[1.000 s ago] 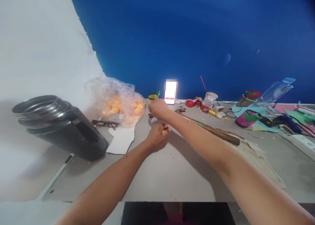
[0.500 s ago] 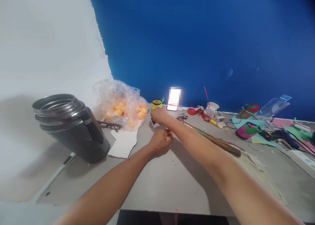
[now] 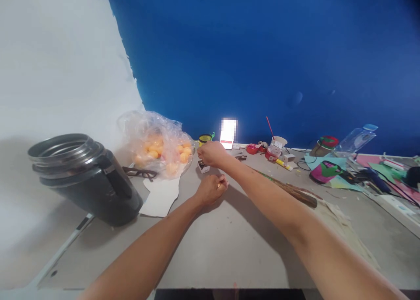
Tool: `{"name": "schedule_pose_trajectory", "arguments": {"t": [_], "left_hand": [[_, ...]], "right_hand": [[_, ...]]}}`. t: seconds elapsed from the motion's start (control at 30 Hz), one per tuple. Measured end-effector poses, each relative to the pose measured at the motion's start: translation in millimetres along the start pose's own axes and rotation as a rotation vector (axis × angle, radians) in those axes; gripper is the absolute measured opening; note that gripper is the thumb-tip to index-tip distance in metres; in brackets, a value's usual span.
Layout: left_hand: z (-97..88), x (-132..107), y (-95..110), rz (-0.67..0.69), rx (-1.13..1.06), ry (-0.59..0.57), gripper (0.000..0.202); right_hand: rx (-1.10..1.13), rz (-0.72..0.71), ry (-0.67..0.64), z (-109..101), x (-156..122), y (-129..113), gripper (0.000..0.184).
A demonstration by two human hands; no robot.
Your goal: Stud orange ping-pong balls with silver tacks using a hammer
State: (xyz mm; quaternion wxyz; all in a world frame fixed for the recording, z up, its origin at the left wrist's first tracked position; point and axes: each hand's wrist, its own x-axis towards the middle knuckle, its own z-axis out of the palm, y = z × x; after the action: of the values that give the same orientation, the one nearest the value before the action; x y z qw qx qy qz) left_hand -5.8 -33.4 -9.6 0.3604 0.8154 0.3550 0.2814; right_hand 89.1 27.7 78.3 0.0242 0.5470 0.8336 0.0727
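My left hand is closed in a fist low over the table, with a small pale bit at its fingers that is too small to name. Just beyond it, my right hand reaches across with its fingers drawn together. What they hold, if anything, is hidden. Directly below the right hand stands a small white box with dark contents or a dark printed top. A yellow cup-like container with a green piece at its rim is behind the right hand.
A large dark flask without a lid, eyeglasses, and a plastic bag of orange fruit stand left. A lit phone leans at the wall. Under my right forearm lies a hammer. Coloured paper and a power strip are right.
My right hand has risen slightly off the small white box, which now shows more. My left hand stays closed nearby. The whole view has shifted a little.
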Motion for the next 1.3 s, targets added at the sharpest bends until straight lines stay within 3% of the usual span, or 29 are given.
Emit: {"name": "schedule_pose_trajectory", "arguments": {"t": [0.13,0.23,0.37,0.63,0.9,1.03,1.17,1.3], "left_hand": [[-2.2,4,-1,-0.032,-0.146,0.057,0.019],[-3.7,6,1,-0.151,-0.410,0.136,0.019],[-6.6,5,8,-0.188,-0.504,0.101,0.026],[-9.3,3,10,-0.134,-0.223,0.048,0.040],[-9.3,4,11,-0.163,-0.151,0.128,0.036],[-9.0,4,11,-0.153,-0.080,0.173,0.028],[-10.2,4,10,-0.094,0.030,0.186,0.027],[-12.6,3,7,-0.081,0.131,0.158,0.027]], "right_hand": [[0.232,0.108,0.271,18,-58,21,0.025],[0.392,0.129,0.315,42,-100,36,0.020],[0.459,0.109,0.383,66,-128,36,0.021],[0.365,0.085,0.386,75,-134,25,0.023],[0.465,0.099,0.491,88,-128,22,0.013],[0.521,0.105,0.451,87,-129,20,0.011],[0.499,0.157,0.400,83,-132,23,0.013],[0.377,0.298,0.439,82,-132,42,0.014]]}}
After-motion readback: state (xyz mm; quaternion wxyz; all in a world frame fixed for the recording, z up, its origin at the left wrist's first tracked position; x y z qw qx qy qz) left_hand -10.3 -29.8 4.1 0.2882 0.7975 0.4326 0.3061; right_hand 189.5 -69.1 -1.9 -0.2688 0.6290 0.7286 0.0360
